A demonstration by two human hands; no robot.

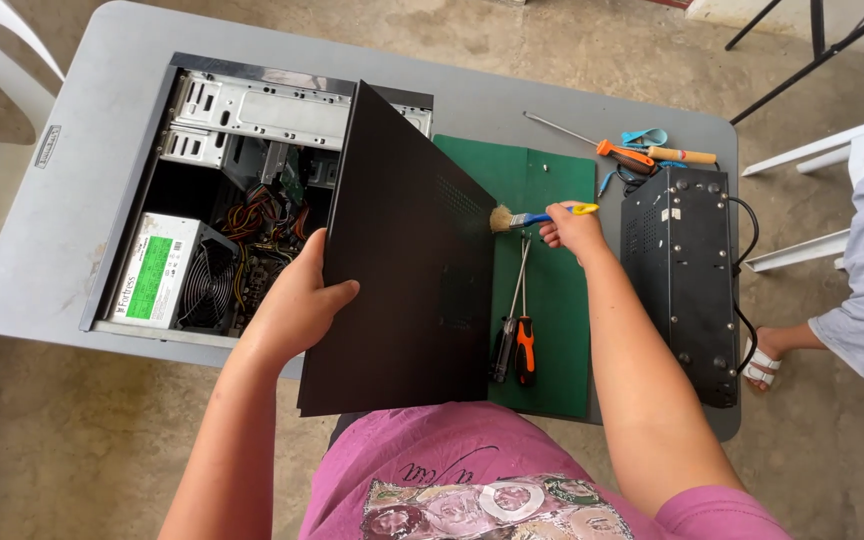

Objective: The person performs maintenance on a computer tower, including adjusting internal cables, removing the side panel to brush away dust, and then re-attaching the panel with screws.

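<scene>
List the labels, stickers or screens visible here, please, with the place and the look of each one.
Power supply label: on the grey power supply inside the open computer case, left; rectangular, bright green with a white strip.
Table tag: on the grey table's left edge; small, rectangular, pale with a dark border.
White stickers: on top of the black box, right; tiny patches.
No screens in view.

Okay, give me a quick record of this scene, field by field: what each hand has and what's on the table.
left hand: grips the black side panel by its left edge, held tilted
right hand: holds a small brush, bristles at the panel's right edge
open computer case: lies on the grey table, power supply and wiring showing
green mat: two screwdrivers lie on it
black box: right of mat
</scene>
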